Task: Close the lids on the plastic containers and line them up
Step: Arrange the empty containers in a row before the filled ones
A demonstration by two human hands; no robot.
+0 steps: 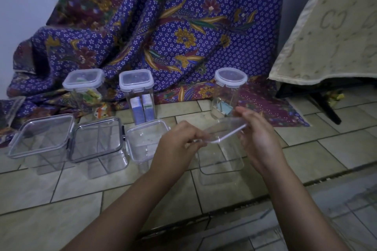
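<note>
Both hands hold a clear plastic lid (pixel 225 131), tilted, above an open clear container (pixel 221 164) on the tiled floor. My left hand (pixel 179 140) pinches the lid's near left corner; my right hand (pixel 258 134) grips its right edge. To the left, three clear square containers stand side by side with lids on top: one at the far left (pixel 40 138), one with a dark-rimmed lid (pixel 98 140), and one (pixel 144 140) partly behind my left hand. Behind them stand three tall lidded jars: left (pixel 84 89), middle (pixel 138 93), and a round one on the right (pixel 229 91).
A purple floral cloth (pixel 173 26) drapes over something behind the jars and spreads onto the floor. A beige cloth-covered table (pixel 330 36) with a dark leg (pixel 326 106) stands at the right. A step edge (pixel 234 208) runs across the tiled floor near me.
</note>
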